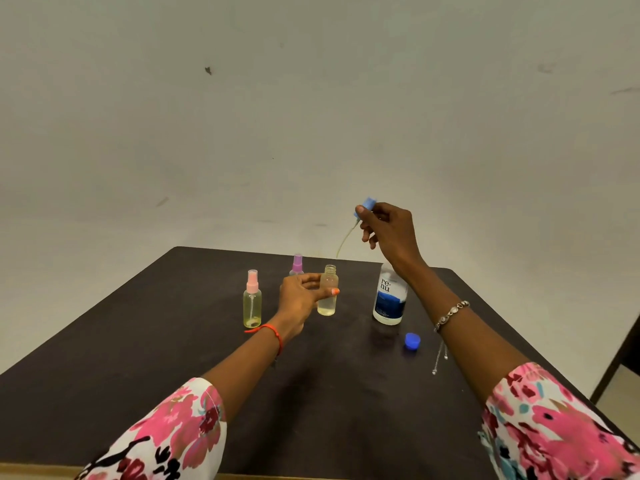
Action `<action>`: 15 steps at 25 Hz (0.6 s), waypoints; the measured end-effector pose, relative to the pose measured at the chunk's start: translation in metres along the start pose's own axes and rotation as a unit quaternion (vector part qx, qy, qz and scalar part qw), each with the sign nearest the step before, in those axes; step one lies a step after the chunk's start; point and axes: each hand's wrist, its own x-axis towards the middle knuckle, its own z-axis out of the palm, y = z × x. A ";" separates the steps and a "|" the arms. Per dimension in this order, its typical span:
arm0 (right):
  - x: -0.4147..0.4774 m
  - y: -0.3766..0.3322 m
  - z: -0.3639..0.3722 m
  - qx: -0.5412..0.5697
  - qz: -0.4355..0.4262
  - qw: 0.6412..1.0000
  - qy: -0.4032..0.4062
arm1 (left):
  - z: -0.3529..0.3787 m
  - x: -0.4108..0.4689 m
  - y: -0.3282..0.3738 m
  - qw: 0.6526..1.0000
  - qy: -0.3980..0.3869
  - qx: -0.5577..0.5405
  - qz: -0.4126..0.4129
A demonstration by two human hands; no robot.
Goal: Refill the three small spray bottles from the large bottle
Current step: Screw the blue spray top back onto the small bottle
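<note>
A dark brown table (138,358) stands before a pale, scuffed wall (311,116) with small dark marks.

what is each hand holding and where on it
The left hand grips the open bottle round its middle. The right hand pinches the blue spray head by its cap, with its tube hanging free.

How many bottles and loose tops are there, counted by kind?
Small spray bottles: 3 (pink-topped, purple-topped, uncapped)
Large bottle: 1
Loose blue cap: 1
Blue spray head in right hand: 1
Total: 6
</note>
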 end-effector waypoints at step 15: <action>-0.031 0.015 0.013 -0.155 0.002 0.976 -0.154 | -0.003 -0.021 0.022 0.999 -0.020 0.006 0.034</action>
